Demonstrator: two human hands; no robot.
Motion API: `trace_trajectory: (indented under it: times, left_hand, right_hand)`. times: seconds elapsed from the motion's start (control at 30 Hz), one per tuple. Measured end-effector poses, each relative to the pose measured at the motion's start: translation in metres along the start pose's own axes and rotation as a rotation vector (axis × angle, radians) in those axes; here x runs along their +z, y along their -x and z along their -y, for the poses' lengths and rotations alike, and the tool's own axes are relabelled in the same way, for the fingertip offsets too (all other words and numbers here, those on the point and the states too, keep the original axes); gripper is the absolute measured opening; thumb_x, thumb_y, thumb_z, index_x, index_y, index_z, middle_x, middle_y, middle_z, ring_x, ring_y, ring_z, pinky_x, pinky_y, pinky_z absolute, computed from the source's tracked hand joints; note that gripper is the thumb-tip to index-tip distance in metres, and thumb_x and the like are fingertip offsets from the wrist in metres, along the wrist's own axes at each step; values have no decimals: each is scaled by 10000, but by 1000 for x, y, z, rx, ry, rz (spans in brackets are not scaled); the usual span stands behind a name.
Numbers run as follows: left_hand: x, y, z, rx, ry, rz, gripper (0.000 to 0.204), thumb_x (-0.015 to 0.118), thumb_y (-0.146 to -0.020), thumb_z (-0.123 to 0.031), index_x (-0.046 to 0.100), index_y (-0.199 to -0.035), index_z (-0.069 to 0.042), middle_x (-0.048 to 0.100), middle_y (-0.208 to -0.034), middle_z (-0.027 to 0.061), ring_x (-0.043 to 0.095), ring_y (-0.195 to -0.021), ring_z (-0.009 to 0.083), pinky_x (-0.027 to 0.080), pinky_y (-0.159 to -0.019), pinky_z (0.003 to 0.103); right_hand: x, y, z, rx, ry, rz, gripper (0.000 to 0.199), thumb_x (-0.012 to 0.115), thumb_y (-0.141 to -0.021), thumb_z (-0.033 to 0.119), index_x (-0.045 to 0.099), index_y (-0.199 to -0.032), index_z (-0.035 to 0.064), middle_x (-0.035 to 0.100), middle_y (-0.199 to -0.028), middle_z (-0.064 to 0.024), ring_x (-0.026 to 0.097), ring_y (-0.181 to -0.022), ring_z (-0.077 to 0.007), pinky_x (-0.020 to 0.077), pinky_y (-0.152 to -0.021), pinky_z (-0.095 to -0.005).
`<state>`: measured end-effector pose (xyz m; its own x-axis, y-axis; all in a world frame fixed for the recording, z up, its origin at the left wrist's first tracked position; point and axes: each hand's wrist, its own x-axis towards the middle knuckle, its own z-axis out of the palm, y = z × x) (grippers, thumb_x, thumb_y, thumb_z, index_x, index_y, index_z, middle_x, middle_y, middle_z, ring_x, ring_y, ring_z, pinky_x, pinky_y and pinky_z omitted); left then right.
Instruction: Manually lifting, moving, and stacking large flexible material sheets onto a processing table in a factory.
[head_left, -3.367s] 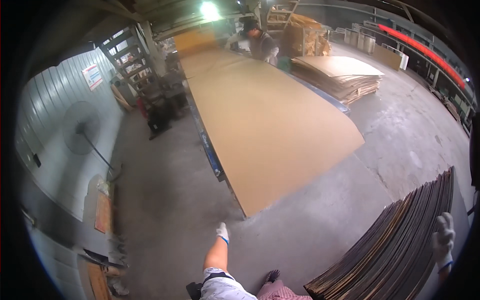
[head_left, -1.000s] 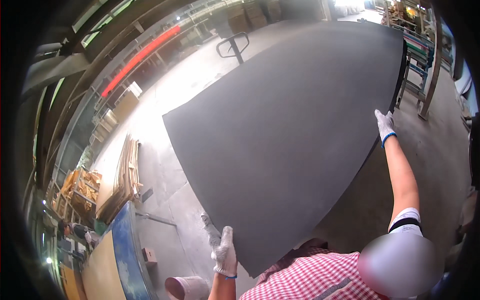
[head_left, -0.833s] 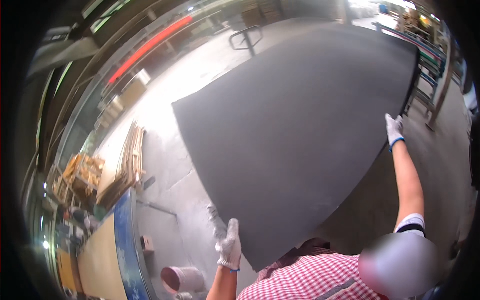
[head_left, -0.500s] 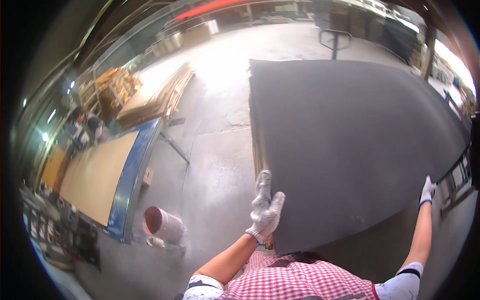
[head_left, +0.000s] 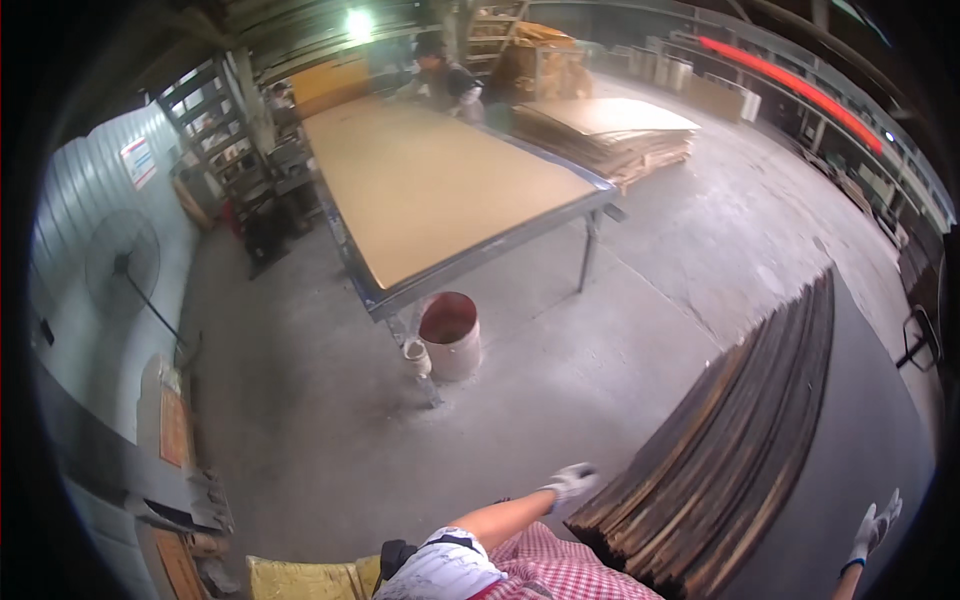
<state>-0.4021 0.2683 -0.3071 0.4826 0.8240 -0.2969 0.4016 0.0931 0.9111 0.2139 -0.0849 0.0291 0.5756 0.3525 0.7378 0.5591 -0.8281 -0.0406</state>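
Observation:
My left hand (head_left: 572, 484), in a whitish knit glove, is off the floor beside the near end of a tall stack of dark-edged sheets (head_left: 735, 440). Its fingers look stretched out, slightly blurred, with nothing in them. Above the smooth black top sheet (head_left: 862, 400) of that stack is my right hand (head_left: 877, 528), also gloved, with its fingers apart and empty. Whether it touches the sheet I cannot tell. The stack's ragged brown and black layers face left.
A metal-framed table (head_left: 500, 243) bears a large tan board (head_left: 440, 180). Beneath its near corner stand a pinkish bucket (head_left: 455, 350) and a small pot (head_left: 416, 357). Behind are a co-worker (head_left: 455, 85) and stacked boards (head_left: 610, 125). A fan (head_left: 122, 262) stands left; a handle (head_left: 920, 338) rises right.
My view has swung left, bringing the table toward the middle and the stack to the right. My right hand has left the sheet's edge, and its fingers are spread.

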Motion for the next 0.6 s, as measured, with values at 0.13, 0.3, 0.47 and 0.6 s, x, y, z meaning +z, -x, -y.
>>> trace_trajectory:
  times: [0.13,0.3,0.47,0.6]
  left_hand:
    - [-140,27,66,-674,-2,-328,536,485,-847,-330,545,-1290,-34,550,-1313,209,514,-1236,347,387,-1053,414]
    - [-305,86,346,-1032,177,-776,529,421,-840,-362,539,-1219,-11,526,-1295,220,537,-1167,352,454,-964,418]
    - [-425,25,336,-851,476,-984,492,487,-834,-464,658,-972,-23,685,-929,161,647,-880,282,513,-755,421]
    - [-493,-43,215,-379,941,-1098,401,563,-881,-491,578,-820,-95,558,-708,36,525,-605,149,432,-515,332]
  right_hand:
    - [-12,-45,126,-204,-213,-9,535,702,-805,243,540,-1301,125,395,-1409,-161,461,-1236,-324,400,-1030,-388]
    - [-51,-55,372,-504,-330,228,590,624,-784,73,482,-1355,115,357,-1443,-178,393,-1306,-331,351,-1076,-400]
    - [-71,-32,504,-855,-345,454,657,588,-639,-81,548,-1277,69,410,-1414,-210,416,-1303,-383,361,-1092,-425]
    - [-96,-16,584,-1120,-453,500,493,608,-628,-30,578,-1114,43,498,-1240,-236,544,-1088,-410,489,-920,-459]
